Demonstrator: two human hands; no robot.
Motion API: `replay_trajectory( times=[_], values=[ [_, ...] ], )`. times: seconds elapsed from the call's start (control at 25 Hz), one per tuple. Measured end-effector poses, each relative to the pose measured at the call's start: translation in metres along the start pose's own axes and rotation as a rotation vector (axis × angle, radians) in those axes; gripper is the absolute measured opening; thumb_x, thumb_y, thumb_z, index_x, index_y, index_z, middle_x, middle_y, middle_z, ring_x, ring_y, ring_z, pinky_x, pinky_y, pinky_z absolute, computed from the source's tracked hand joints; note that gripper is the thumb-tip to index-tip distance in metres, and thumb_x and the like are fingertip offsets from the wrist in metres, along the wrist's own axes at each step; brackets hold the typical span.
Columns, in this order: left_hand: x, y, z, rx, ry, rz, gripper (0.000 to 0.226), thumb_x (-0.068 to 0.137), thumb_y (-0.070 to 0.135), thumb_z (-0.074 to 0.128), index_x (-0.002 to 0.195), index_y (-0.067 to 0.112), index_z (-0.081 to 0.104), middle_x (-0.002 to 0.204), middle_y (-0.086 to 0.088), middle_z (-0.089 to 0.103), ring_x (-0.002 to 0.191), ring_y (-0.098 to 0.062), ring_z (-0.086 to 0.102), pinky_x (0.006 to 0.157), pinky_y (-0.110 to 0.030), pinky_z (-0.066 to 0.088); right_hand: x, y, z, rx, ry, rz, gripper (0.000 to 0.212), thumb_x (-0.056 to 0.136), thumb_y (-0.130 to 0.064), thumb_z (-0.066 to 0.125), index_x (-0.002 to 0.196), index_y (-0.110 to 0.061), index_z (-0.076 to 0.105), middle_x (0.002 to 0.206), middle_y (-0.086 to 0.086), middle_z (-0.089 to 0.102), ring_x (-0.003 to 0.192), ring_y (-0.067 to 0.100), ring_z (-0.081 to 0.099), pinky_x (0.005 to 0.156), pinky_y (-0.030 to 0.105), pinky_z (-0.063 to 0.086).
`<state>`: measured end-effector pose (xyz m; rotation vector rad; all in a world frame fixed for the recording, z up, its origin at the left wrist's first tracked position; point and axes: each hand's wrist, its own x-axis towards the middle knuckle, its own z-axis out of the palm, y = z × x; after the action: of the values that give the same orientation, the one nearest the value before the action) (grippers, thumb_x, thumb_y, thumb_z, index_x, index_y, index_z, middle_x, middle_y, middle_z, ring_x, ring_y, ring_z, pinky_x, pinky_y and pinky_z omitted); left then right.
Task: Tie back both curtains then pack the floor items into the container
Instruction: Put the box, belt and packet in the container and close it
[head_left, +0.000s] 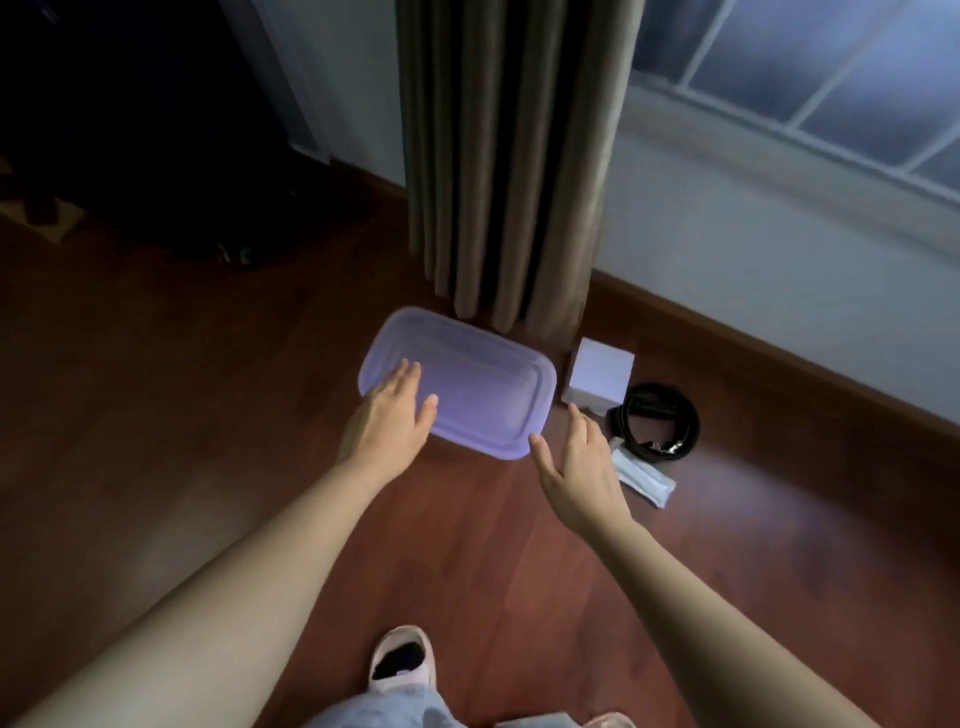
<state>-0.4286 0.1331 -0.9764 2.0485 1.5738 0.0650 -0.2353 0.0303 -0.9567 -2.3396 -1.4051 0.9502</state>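
A pale purple plastic container (483, 387) with its lid on lies on the wooden floor below a gathered beige curtain (511, 156). My left hand (392, 418) is open, fingers spread over the container's near left corner. My right hand (579, 470) is open too, hovering just off the container's near right corner. To the right of the container lie a small white box (600, 374), a coiled black belt (657, 421) and a flat clear-wrapped packet (644, 475), partly hidden by my right hand.
A wall with a brown skirting board (779, 343) runs behind the items, under a window (831, 67). Dark furniture (130, 130) fills the far left. My slippered foot (400, 657) stands on the floor near the bottom edge.
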Motion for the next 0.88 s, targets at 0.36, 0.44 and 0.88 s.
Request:
replay_trajectory(
  times=[0.36, 0.44, 0.88],
  values=[
    [0.115, -0.091, 0.141, 0.175, 0.204, -0.169, 0.066, 0.098, 0.040, 0.035, 0.148, 0.001, 0.016, 0.157, -0.018, 0.016, 0.145, -0.032, 0.016, 0.115, -0.043, 0.018, 0.118, 0.115, 0.109, 0.038, 0.009, 0.003, 0.074, 0.093, -0.049, 0.043, 0.144, 0.000, 0.022, 0.146, 0.020, 0.036, 0.132, 0.033, 0.036, 0.102, 0.037, 0.033],
    [0.141, -0.108, 0.146, 0.208, 0.231, -0.289, 0.070, 0.098, 0.045, 0.031, 0.149, 0.003, 0.011, 0.158, -0.018, 0.009, 0.145, -0.034, 0.009, 0.116, -0.048, 0.014, 0.136, 0.124, 0.122, 0.117, -0.015, 0.050, 0.080, 0.091, -0.054, 0.044, 0.144, 0.000, 0.019, 0.142, 0.021, 0.041, 0.128, 0.035, 0.042, 0.096, 0.035, 0.036],
    [0.125, -0.150, 0.140, -0.305, 0.098, -0.556, 0.054, 0.083, 0.052, 0.056, 0.119, 0.013, 0.053, 0.123, -0.013, 0.054, 0.105, -0.033, 0.056, 0.084, -0.038, 0.047, 0.123, 0.161, 0.141, 0.380, -0.087, 0.071, 0.060, 0.084, -0.034, 0.067, 0.135, -0.019, 0.039, 0.115, 0.006, 0.062, 0.097, 0.022, 0.060, 0.076, 0.028, 0.045]
  ],
)
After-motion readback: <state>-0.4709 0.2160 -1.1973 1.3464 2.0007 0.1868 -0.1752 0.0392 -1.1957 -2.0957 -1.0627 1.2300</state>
